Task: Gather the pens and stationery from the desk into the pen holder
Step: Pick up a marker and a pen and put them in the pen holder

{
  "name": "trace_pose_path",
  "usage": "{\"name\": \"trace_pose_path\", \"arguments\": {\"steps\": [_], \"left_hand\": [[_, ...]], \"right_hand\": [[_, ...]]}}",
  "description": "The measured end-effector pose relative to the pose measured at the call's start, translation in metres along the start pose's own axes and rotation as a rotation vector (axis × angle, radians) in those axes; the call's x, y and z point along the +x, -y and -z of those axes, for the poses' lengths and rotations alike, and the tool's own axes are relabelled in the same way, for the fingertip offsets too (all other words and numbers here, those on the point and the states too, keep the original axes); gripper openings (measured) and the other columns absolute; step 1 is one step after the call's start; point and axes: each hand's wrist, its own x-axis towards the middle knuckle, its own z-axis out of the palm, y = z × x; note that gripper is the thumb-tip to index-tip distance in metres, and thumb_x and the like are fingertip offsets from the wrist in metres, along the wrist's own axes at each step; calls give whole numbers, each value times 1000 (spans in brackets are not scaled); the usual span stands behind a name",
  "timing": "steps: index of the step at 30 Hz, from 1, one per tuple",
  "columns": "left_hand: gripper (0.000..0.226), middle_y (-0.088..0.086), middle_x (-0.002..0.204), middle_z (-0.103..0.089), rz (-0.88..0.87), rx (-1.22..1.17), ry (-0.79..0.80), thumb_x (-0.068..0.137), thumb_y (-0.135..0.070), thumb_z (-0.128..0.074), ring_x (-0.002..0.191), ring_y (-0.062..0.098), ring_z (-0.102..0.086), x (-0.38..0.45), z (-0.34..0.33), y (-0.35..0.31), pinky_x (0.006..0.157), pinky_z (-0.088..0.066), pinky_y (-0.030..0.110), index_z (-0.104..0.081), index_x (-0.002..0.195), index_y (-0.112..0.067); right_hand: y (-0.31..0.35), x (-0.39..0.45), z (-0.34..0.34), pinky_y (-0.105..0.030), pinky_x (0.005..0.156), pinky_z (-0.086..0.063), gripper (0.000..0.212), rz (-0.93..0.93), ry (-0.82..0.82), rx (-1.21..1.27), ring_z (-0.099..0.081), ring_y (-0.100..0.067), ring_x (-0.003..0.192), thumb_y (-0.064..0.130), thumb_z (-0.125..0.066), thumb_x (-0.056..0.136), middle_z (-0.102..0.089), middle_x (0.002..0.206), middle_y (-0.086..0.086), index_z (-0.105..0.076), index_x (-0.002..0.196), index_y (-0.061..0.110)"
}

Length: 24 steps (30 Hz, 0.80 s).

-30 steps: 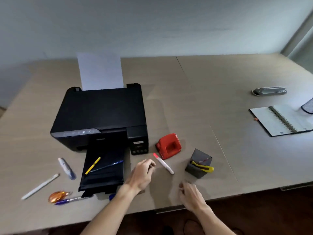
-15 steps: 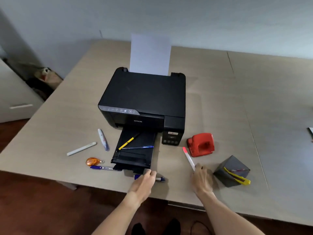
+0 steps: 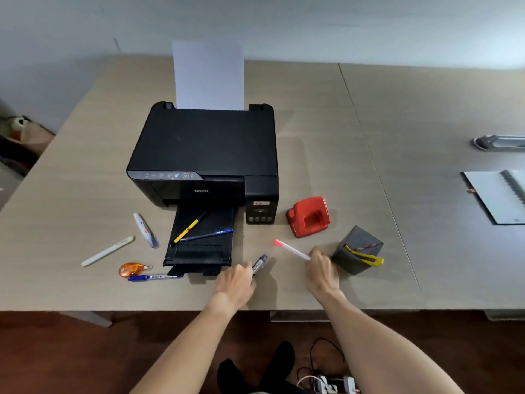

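Note:
The dark grey pen holder (image 3: 358, 245) stands at the front right, with a yellow item (image 3: 365, 257) sticking out of it. My right hand (image 3: 322, 270) grips the white pen with a pink cap (image 3: 290, 248) just left of the holder. My left hand (image 3: 235, 282) is closed on a blue-capped marker (image 3: 260, 264), its tip lifted. A yellow pen (image 3: 189, 227) and a blue pen (image 3: 207, 235) lie on the printer's output tray. Left of the tray lie a white marker (image 3: 145, 230), a white stick (image 3: 108, 251), an orange correction tape (image 3: 132, 269) and a blue whiteboard marker (image 3: 153, 277).
A black printer (image 3: 204, 149) with an upright sheet of paper occupies the desk's middle. A red hole punch (image 3: 309, 216) sits to its right. A spiral notebook (image 3: 497, 194) and a grey stapler (image 3: 497, 142) lie at the far right. The desk edge (image 3: 170, 309) runs below my hands.
My left hand has closed on the blue-capped marker and tilted it up. My right hand has taken hold of the pink-capped pen and lifted its end. The view shifted.

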Motion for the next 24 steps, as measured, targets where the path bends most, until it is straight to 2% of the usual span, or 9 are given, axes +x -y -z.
{"name": "trace_pose_path", "arguments": {"steps": [2, 5, 8, 12, 16, 18, 20, 24], "left_hand": [[21, 12, 95, -67, -36, 12, -40, 97, -30, -42, 87, 34, -66, 3, 2, -5, 62, -43, 37, -50, 107, -13], [26, 10, 96, -66, -72, 8, -78, 101, -35, -34, 86, 32, -65, 9, 9, -9, 64, -46, 39, -53, 101, -17], [26, 12, 98, -61, -141, -1, -112, 101, -29, -31, 84, 34, -64, 19, 19, -13, 67, -51, 43, -54, 98, -16], [13, 13, 99, -53, -188, -48, -103, 92, -16, -38, 84, 38, -61, 37, 38, -28, 69, -48, 43, -50, 94, -16], [13, 12, 98, -55, -265, -163, -172, 89, -12, -41, 81, 37, -60, 50, 58, -56, 63, -44, 40, -50, 99, -14], [8, 12, 95, -57, -318, -245, -207, 89, -11, -42, 78, 36, -59, 52, 67, -71, 61, -43, 38, -48, 95, -12], [5, 13, 94, -59, -389, -315, -233, 89, -10, -45, 78, 34, -59, 53, 75, -83, 63, -43, 37, -48, 93, -11], [3, 8, 95, -60, -493, -395, -224, 92, -13, -49, 81, 26, -59, 53, 81, -105, 71, -50, 40, -50, 93, -16]], "right_hand": [[-4, -7, 8, -35, 62, -46, 10, 67, -76, 89, -62, -31, 82, 2, -48, 92, -64, 93, -14, -49, 98, 9], [-11, -17, 23, -38, 79, -44, 15, 252, -252, 220, -56, -30, 90, -2, -50, 89, -64, 96, -14, -55, 101, 6], [-19, -27, 47, -32, 85, -42, 17, 333, -425, 332, -52, -23, 91, -1, -53, 88, -63, 96, -14, -57, 103, 6], [-44, -36, 85, -34, 84, -43, 22, 208, -587, 432, -50, -26, 92, 3, -43, 84, -60, 95, -16, -53, 103, 6], [-77, -41, 110, -35, 84, -41, 23, 70, -703, 399, -49, -26, 94, 5, -37, 88, -60, 99, -16, -52, 106, 4], [-86, -40, 116, -36, 86, -41, 22, 23, -701, 350, -51, -28, 95, -3, -38, 90, -60, 100, -15, -51, 106, 5], [-90, -36, 118, -34, 88, -37, 27, -33, -613, 274, -52, -28, 100, -7, -40, 89, -61, 104, -12, -52, 108, 8], [-94, -29, 112, -36, 87, -40, 23, -78, -438, 154, -57, -28, 97, 1, -41, 92, -65, 103, -10, -56, 104, 14]]}}
